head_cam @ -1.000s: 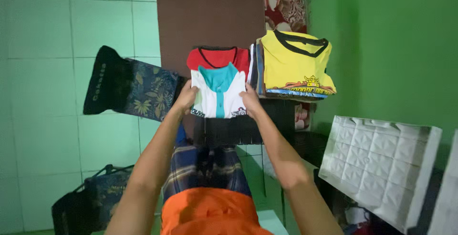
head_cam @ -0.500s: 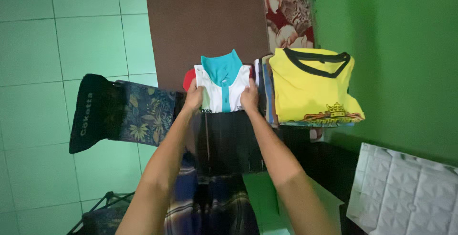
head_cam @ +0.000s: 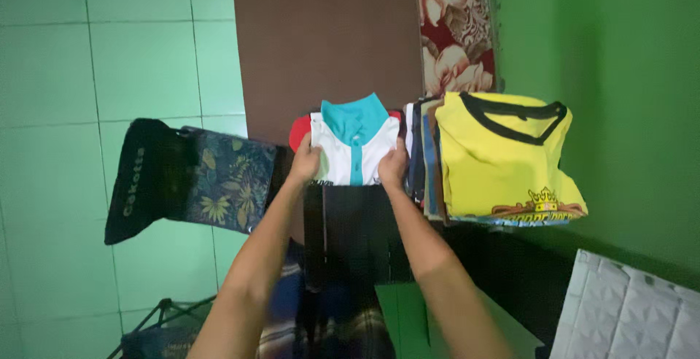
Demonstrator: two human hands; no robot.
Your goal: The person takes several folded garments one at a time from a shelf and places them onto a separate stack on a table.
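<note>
Both my hands hold a folded white shirt with a teal collar and placket [head_cam: 355, 144]. My left hand [head_cam: 305, 164] grips its lower left corner and my right hand [head_cam: 394, 166] its lower right corner. The shirt rests on top of a folded red shirt [head_cam: 299, 129], of which only the left edge shows. Right beside it stands a stack of folded clothes topped by a yellow shirt with a black collar [head_cam: 507, 158].
A dark cloth with a leaf print [head_cam: 193, 177] hangs at the left over the pale tiled floor. A brown panel [head_cam: 328, 38] and a red floral cloth [head_cam: 456, 45] lie beyond the shirts. A white embossed panel [head_cam: 634, 311] sits at the lower right by the green wall.
My hands carried the white and teal shirt forward onto the red shirt, which is now almost covered. The view shifted, so the clothes stack appears lower and further right.
</note>
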